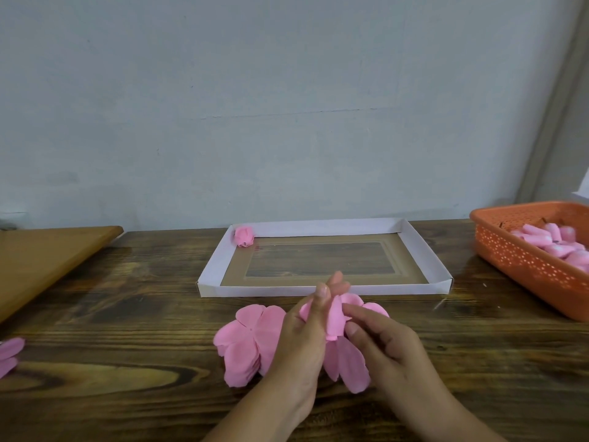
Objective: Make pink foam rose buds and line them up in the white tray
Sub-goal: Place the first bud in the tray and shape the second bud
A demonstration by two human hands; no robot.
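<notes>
A white tray lies open on the wooden table, with one finished pink rose bud in its far left corner. In front of it my left hand holds a pink foam bud wrapped in a petal sheet, thumb up against it. My right hand pinches a petal against the bud from the right. Loose petals of the same sheet hang below. A stack of flat pink petal sheets lies on the table just left of my left hand.
An orange perforated basket with several pink foam cores stands at the right edge. A brown board lies at the left. More pink petals show at the left border. A grey wall rises behind the table.
</notes>
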